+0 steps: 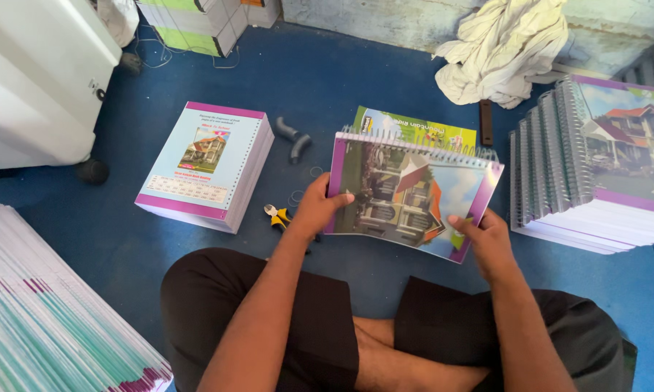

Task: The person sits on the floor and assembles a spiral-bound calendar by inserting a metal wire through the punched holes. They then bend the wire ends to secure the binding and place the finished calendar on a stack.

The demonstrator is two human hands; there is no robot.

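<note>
Both hands, left hand [318, 207] and right hand [486, 239], pinch-closed on spiral notebook [410, 192] edges; I judge cover could crease, wire coil snag.

The spiral-bound notebook [412, 194] sits between the left hand [316, 210] and the right hand [486, 239]. Pliers [278, 216] lie just left of the left hand, an unbound stack of pages [205, 165] further left. Bound notebooks [595, 174] are stacked right of the right hand. A crumpled cloth [504, 47] lies beyond both hands.
</note>
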